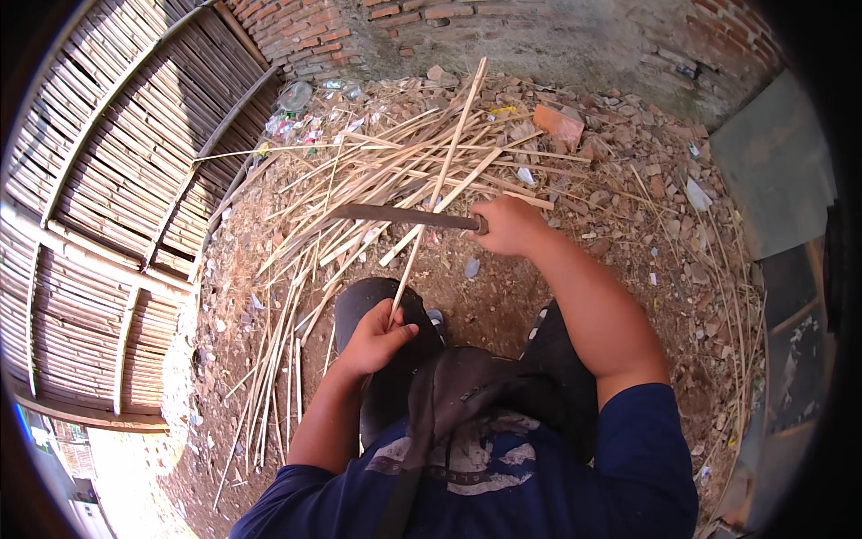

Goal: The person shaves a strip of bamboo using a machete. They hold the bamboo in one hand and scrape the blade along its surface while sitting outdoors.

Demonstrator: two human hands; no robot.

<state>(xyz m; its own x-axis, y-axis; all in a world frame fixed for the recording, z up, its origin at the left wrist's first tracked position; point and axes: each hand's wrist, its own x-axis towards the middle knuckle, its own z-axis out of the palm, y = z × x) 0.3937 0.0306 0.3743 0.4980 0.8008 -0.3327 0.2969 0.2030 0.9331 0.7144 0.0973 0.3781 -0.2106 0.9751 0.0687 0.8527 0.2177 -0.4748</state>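
Note:
My left hand (pixel 379 339) is closed around the lower end of a long, pale bamboo strip (pixel 442 184), which slants up and away over the pile. In my right hand (pixel 510 226) is the handle of a machete (pixel 395 215). Its dark brown blade points left and crosses the strip near the middle; whether blade and strip touch I cannot tell. Beyond my knees lies a loose heap of split bamboo strips (pixel 359 180), criss-crossed on the ground. The left wrist rests near my left thigh.
A brick wall (pixel 539 36) closes off the far side. Along the left stands a bamboo-slat fence (pixel 117 144). An orange brick chunk (pixel 558 126) lies by the heap's right end, amid rubble and litter. Grey sheet panels (pixel 777 166) lean at the right.

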